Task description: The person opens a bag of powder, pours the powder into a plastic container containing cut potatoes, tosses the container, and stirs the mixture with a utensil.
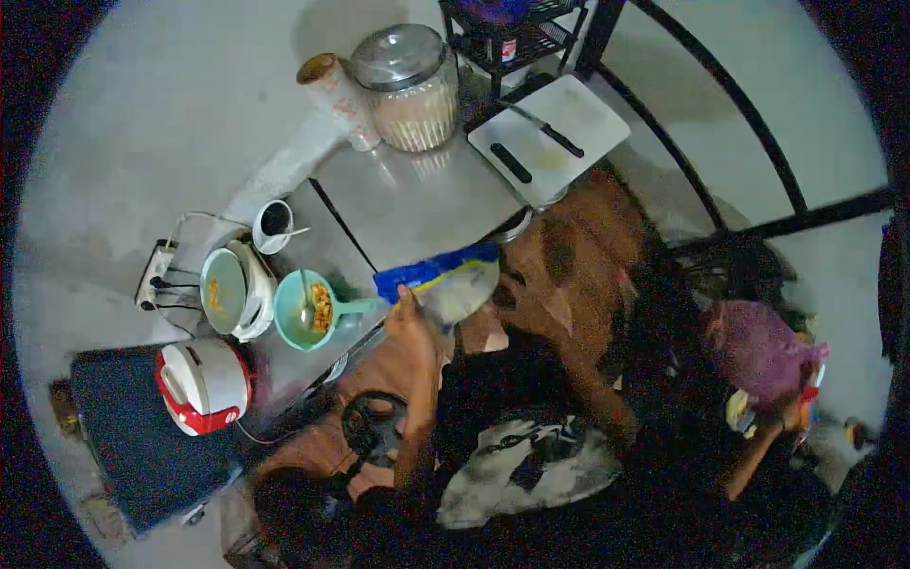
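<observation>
The left hand (409, 318) has its fingers closed on a blue and yellow plastic bag with a grey-white lower part (445, 280), held up above the edge of the grey metal surface (417, 194). Just to the left of the fingers is a teal plastic bowl with a handle (305, 311), w/ a spoon and yellow food in it. The right hand (791, 412), far to the right, is closed around small items, approx. yellow and red; I cannot tell what they are.
</observation>
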{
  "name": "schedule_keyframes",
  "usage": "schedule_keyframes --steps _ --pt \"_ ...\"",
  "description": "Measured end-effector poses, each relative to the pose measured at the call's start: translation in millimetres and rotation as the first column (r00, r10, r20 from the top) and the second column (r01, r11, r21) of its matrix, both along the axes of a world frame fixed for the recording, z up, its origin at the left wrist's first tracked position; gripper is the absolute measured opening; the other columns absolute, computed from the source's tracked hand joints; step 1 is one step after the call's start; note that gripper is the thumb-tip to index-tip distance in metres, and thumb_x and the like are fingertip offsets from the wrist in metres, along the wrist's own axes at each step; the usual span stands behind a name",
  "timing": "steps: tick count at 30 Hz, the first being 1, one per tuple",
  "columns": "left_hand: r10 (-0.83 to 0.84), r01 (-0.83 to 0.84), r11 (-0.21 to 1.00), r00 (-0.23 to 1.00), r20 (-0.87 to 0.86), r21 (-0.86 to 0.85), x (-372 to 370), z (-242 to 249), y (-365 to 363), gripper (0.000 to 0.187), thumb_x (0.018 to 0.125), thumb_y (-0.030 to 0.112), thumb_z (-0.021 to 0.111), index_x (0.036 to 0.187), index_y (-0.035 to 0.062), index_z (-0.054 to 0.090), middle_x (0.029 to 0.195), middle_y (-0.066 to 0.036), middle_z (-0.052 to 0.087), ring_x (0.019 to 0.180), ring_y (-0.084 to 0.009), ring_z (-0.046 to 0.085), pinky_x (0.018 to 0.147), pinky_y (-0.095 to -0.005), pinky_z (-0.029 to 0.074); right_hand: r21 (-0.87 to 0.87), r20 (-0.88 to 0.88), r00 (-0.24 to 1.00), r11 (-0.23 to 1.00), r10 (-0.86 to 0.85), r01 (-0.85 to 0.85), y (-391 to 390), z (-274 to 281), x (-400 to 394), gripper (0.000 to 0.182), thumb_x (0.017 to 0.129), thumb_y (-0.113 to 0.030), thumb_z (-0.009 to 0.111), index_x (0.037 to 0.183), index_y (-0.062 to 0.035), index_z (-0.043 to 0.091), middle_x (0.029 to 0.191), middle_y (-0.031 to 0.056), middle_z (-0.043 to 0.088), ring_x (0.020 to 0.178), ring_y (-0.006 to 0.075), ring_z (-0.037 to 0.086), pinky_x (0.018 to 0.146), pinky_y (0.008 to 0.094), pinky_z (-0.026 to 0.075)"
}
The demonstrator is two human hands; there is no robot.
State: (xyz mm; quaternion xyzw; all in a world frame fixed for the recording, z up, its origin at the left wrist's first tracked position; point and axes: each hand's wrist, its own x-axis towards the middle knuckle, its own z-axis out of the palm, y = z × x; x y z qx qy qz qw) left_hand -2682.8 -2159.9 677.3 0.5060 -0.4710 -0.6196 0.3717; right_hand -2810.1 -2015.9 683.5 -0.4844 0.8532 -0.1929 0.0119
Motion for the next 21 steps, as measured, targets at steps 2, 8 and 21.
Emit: schedule_keyframes --steps 2,8,21 --pt "0.021 -0.021 1.0 0.997 -0.072 0.003 -45.1 -15.1 -14.0 0.045 0.087 0.035 0.058 0.052 0.0116 0.041 0.055 0.007 0.038 0.053 -0.0058 0.031 0.047 -0.0248 0.023 0.013 0.464 0.886 1.0 0.005 -0.013 -19.0 -28.6 -51.2 0.051 0.076 -0.018 0.068 0.12 -0.0032 0.047 0.104 0.0103 0.058 0.092 0.0183 0.056 0.081 0.0318 0.045" --pt "0.006 -0.013 0.992 0.998 -0.057 -0.123 -142.4 -43.3 -61.6 0.038 0.086 0.032 0.06 0.056 0.0096 0.05 0.056 0.007 0.042 0.052 -0.0054 0.033 0.047 -0.0239 0.024 -0.432 0.817 0.51 0.873 0.271 0.228 -79.5 -141.5 -140.6 0.046 0.077 -0.02 0.067 0.116 -0.0015 0.05 0.099 0.0104 0.06 0.088 0.0181 0.057 0.077 0.0325 0.046" --pt "-0.113 0.128 0.942 0.991 0.066 -0.311 -186.3 -114.1 -159.8 0.026 0.082 0.023 0.065 0.092 -0.0007 0.063 0.085 -0.005 0.063 0.073 -0.0139 0.053 0.068 -0.0282 0.044 -0.217 0.935 0.351 0.865 0.05 0.453 5.6 -145.4 -155.3 0.044 0.078 -0.012 0.062 0.119 -0.0044 0.049 0.091 0.0091 0.058 0.08 0.0169 0.056 0.068 0.0284 0.047"
